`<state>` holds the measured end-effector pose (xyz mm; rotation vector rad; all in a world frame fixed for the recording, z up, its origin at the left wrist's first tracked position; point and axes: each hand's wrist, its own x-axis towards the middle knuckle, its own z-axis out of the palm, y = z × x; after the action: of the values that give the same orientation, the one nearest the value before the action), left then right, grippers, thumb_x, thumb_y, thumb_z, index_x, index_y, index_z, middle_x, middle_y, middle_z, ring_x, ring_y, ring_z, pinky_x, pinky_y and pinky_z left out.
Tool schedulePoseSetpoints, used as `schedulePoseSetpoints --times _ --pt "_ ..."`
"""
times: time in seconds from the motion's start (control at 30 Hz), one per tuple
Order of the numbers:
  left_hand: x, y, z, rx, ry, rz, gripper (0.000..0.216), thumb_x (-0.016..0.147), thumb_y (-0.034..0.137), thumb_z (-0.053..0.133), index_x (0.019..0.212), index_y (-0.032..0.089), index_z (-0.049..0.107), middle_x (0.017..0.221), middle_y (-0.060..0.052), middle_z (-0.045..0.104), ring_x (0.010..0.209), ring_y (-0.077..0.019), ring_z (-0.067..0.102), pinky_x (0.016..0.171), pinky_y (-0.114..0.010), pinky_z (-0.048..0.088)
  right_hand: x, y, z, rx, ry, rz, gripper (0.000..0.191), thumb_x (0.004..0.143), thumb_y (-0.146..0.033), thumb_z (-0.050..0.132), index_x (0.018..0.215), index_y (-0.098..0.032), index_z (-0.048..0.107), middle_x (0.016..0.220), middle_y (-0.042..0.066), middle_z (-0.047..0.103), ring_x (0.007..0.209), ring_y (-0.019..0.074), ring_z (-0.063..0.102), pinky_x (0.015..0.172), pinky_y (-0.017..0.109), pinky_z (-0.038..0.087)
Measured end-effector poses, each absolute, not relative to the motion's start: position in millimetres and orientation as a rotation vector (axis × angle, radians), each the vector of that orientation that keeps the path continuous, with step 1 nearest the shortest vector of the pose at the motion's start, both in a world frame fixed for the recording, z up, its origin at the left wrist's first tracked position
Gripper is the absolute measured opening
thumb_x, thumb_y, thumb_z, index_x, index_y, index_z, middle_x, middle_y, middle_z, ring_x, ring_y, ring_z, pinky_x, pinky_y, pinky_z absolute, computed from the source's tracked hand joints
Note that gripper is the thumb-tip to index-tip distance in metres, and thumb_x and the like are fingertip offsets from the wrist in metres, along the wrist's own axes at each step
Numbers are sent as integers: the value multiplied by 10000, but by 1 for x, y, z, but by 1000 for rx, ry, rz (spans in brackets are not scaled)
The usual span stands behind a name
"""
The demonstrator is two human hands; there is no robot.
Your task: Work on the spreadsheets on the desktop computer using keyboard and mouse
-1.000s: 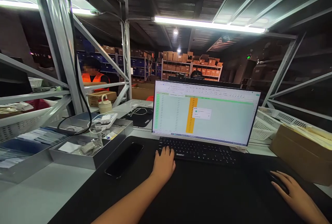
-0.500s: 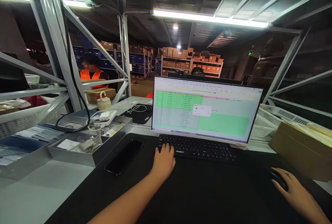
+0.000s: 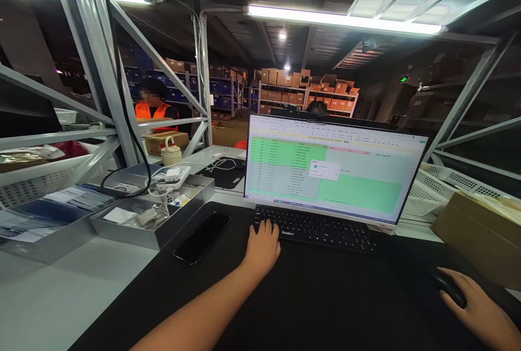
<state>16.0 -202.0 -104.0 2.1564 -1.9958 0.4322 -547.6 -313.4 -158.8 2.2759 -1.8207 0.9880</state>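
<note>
My left hand rests on the left end of a black keyboard, its fingers spread over the keys. At the right, my right hand is wrapped round a black computer mouse on the dark desk mat. Behind the keyboard stands a monitor showing a spreadsheet with green blocks and a small white pop-up box near its middle. A black smartphone lies face up on the mat, left of my left hand.
Left of the mat is a grey tray with packets and a white charger. A cream lidded cup stands behind it. To the right are a cardboard box and white baskets. Beyond the desk, a person in an orange vest sits near shelves.
The whole view has shifted slightly, so the scene sits a little further right. Both hands stay where they were, on the keyboard and mouse. The pop-up is still on screen.
</note>
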Motion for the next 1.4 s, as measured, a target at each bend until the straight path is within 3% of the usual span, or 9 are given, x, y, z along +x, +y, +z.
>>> schedulePoseSetpoints --times 0.33,0.5,0.67,0.8,0.97,1.13,1.4 --pt "13 -200 -102 2201 -2005 422 542 929 264 438 1454 129 452 1509 -211 452 1388 -362 422 1082 -623 387 -553 -318 -164 2240 -1812 929 595 725 -636 496 1152 -247 635 1163 126 674 1073 349 663 882 488 559" --pt "11 -198 -101 2204 -2023 436 540 948 261 414 1464 105 434 1527 -227 419 1407 -363 401 1102 -627 365 -556 -319 -167 2251 -1745 838 588 783 -586 486 1217 -205 595 1207 135 644 1135 330 630 971 473 517" --pt "13 -201 -103 2224 -1884 373 614 922 264 487 1507 130 364 1624 -222 217 1487 -347 265 1169 -580 302 -554 -317 -165 2236 -1746 837 584 779 -584 478 1204 -202 599 1195 136 644 1117 323 628 975 477 518" --pt "13 -201 -104 2252 -1777 263 692 915 261 509 1533 61 271 1637 -267 86 1490 -370 246 1193 -517 284 -552 -316 -164 2226 -1755 837 580 776 -574 472 1206 -206 602 1207 136 639 1129 322 620 977 475 518" --pt "12 -198 -101 2189 -1893 170 747 912 432 542 1539 123 281 1645 -246 -61 1512 -396 153 1182 -612 236 -551 -316 -165 2227 -1771 844 565 766 -552 492 1210 -221 604 1224 134 637 1135 323 619 973 474 518" --pt "13 -198 -99 2192 -1964 132 703 893 527 534 1480 158 417 1652 -231 -23 1513 -408 140 1157 -667 224 -544 -313 -160 2221 -1765 864 564 767 -531 480 1201 -195 610 1216 148 639 1130 319 623 975 465 523" --pt "9 -198 -103 2214 -1964 382 608 949 439 455 1490 164 415 1643 -224 115 1493 -375 244 1169 -621 252 -542 -312 -162 2083 -1836 858 520 812 -487 458 1211 -184 596 1207 132 626 1134 293 623 989 456 517"
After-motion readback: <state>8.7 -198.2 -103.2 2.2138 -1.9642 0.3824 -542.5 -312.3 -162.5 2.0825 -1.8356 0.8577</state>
